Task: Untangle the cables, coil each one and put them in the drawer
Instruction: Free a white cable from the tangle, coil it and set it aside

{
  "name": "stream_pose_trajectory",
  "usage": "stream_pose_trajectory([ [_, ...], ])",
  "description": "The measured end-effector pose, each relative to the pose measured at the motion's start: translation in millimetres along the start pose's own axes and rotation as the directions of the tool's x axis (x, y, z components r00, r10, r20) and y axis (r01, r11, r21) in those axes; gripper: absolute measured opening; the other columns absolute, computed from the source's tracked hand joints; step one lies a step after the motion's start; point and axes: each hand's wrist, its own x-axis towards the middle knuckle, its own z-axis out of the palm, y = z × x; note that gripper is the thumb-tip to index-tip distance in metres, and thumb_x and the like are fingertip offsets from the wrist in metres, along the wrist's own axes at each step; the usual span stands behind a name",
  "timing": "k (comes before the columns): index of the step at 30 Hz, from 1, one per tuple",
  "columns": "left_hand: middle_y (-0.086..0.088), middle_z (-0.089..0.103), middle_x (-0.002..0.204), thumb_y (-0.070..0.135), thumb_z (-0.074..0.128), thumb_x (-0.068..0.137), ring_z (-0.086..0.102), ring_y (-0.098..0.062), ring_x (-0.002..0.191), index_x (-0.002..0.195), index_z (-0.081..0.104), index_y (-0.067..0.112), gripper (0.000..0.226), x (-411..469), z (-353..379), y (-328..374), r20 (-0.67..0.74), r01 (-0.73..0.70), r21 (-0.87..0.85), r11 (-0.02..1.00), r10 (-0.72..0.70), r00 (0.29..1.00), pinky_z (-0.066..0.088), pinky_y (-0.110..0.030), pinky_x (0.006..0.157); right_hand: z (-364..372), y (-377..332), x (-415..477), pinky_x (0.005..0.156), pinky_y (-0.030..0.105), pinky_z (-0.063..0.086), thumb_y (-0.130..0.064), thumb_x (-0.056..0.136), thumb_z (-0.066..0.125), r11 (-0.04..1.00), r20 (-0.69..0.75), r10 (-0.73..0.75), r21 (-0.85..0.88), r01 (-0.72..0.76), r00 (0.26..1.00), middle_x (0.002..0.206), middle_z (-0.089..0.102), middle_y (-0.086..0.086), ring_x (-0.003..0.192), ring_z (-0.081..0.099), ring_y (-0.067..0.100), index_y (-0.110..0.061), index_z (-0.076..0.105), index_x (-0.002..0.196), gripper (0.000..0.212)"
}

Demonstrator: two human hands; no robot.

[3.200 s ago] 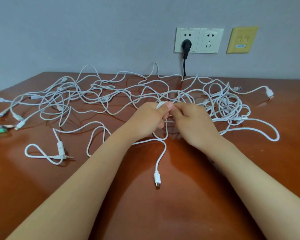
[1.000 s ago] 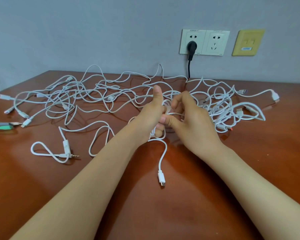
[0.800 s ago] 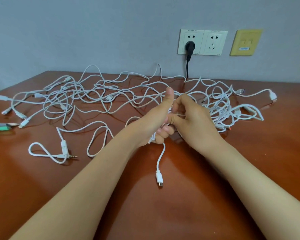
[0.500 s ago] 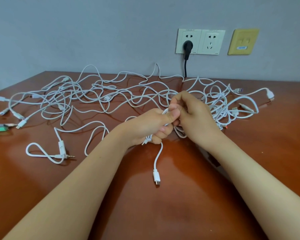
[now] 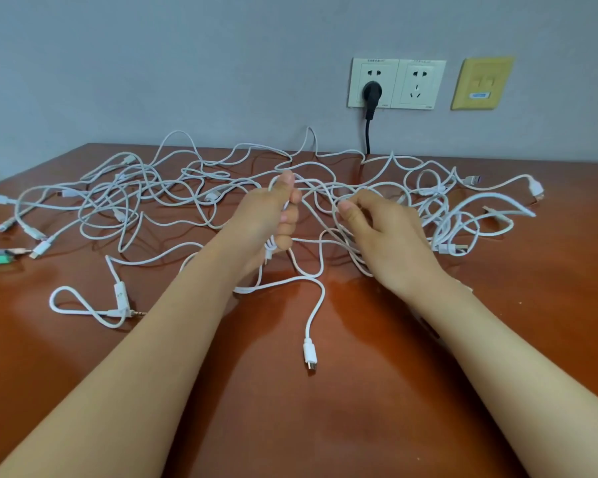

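Left hand (image 5: pixel 266 219), right hand (image 5: pixel 384 236) grip cables (image 5: pixel 309 351); blue label (image 5: pixel 480 95) unreadable.

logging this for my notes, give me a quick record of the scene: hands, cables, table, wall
left hand: grips loops of a white cable
right hand: pinches a strand of the tangle
tangle: white cables spread across the table, unsorted
connector: held cable's free end, lying on the table nearest the person
wall: black plug in the left socket
drawer: not in view

Left hand (image 5: pixel 268 220) gripping white cable (image 5: pixel 309 350), right hand (image 5: pixel 382 238) pinching cable tangle (image 5: pixel 208 196); wooden table (image 5: pixel 359 426)
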Motion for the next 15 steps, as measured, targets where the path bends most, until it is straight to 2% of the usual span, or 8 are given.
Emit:
stream_pose_trajectory([
  [3,0.007,0.026,0.044,0.042,0.036,0.099,0.021,-0.004,0.033,0.07,0.042,0.016,0.039,-3,8,-2,0.039,-0.019,0.032,0.999,0.018,0.999,0.02,-0.012,0.032,4,-2,-1,0.056,0.017,0.031,-0.032,0.096,0.046,1.0,0.032,-0.025,-0.013,0.025,0.999,0.052,0.044,-0.005,0.06,0.047,0.004,-0.029,0.05,0.067,0.03],
  [7,0.008,0.027,0.043,0.042,0.043,0.096,0.021,-0.004,0.034,0.07,0.044,0.014,0.038,-5,11,-4,0.068,-0.044,0.126,0.991,0.036,0.997,0.019,-0.014,0.033,5,-3,-2,0.063,0.026,0.03,-0.023,0.092,0.047,1.0,0.053,0.012,0.012,-0.013,0.999,0.057,0.05,-0.007,0.067,0.047,0.013,-0.018,0.063,0.087,0.017],
  [11,0.009,0.028,0.04,0.038,0.044,0.096,0.021,-0.003,0.033,0.074,0.048,0.013,0.034,-6,12,-6,0.072,-0.074,0.161,0.984,0.064,0.995,0.018,-0.013,0.035,8,-3,-3,0.065,0.026,0.034,-0.019,0.089,0.048,0.994,0.069,0.013,0.111,-0.02,0.998,0.059,0.049,-0.01,0.059,0.043,0.008,-0.023,0.05,0.084,0.007],
  [15,0.01,0.028,0.039,0.035,0.04,0.099,0.021,-0.003,0.033,0.086,0.057,0.011,0.032,-5,14,-6,0.026,-0.093,0.103,0.99,0.09,0.996,0.018,-0.013,0.035,7,-2,-3,0.064,0.028,0.036,-0.022,0.091,0.049,0.999,0.121,-0.017,0.04,0.013,0.992,0.062,0.05,-0.011,0.062,0.047,0.009,-0.027,0.051,0.085,0.008],
])
